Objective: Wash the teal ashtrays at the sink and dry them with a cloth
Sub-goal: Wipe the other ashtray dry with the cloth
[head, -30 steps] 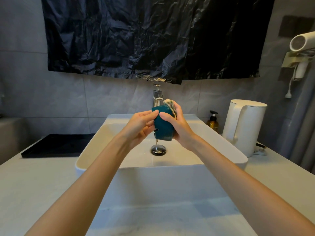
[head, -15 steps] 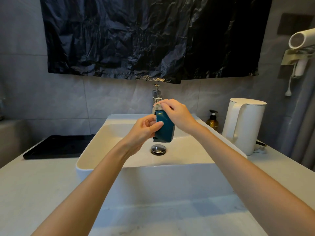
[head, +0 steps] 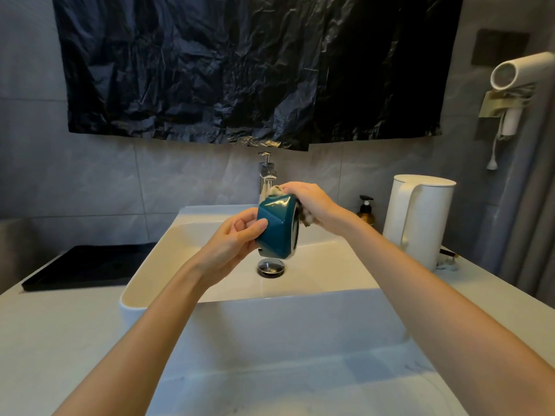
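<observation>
The teal ashtray point(head: 276, 232) is hanging on edge at the centre of the frame, above the drain point(head: 270, 267) of the sink point(head: 246, 297), its open face pointing rightward. The left hand point(head: 231, 238) is gripping its faceted wall, thumb and fingers curled round it. The right hand point(head: 312, 202) is bunching a pale cloth point(head: 274, 190) against the rim, fingers closed on it. A second ago the dish was sitting squarer between both palms. Now it is being rotated, so I judge the wiping is working round toward the inside. Behind, the faucet point(head: 265, 175) is showing no stream. Farther right, a white kettle point(head: 420, 217) is standing.
</observation>
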